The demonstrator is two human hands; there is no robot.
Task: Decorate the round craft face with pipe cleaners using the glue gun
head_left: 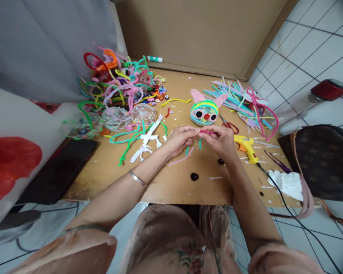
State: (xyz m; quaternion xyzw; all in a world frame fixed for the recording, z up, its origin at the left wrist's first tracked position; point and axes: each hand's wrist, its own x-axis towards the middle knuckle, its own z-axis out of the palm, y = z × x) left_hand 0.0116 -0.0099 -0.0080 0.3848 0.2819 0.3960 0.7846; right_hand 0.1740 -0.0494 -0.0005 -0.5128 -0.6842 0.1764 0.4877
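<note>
Left hand (180,140) and right hand (221,140) both pinched shut on a pink pipe cleaner (207,132) – held above worktop (171,182), just before pipe-cleaner animal face (204,111), yellow glue gun (246,146) at right – scissors (228,123) near.

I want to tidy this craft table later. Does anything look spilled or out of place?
Yes. White dried blobs and paper scraps litter the brown cardboard tabletop beside the yellow hot glue gun, and a crumpled white tissue sits at its right edge.
</note>
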